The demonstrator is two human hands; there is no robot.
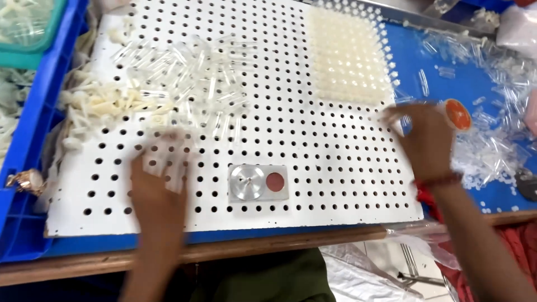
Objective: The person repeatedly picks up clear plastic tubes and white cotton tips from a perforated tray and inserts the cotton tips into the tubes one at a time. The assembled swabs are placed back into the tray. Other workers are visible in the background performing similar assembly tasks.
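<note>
The left hand [158, 187] lies over the lower left part of a white perforated board [313, 168], blurred, its fingers curled round a small bunch of clear plastic tubes [168, 159] which it holds just above the board; a larger loose heap of clear tubes [196, 78] lies on the board above it, and a heap of cream-white plastic caps [106, 103] lies just to the left of that heap, touching it; the right hand [422, 137] hovers at the right edge of the board, fingers spread and blurred, and whether it holds anything I cannot tell; a round orange disc [458, 114] shows just beside its fingers; a block of cream-white pieces [348, 56] fills the holes in the upper right corner of the board; a small metal plate with a silver knob and a red-brown disc [258, 182] sits low in the middle of the board; the board rests on a blue tray [22, 168] on a wooden worktop [268, 246]; more clear tubes [492, 151] lie scattered on the blue surface to the right.
</note>
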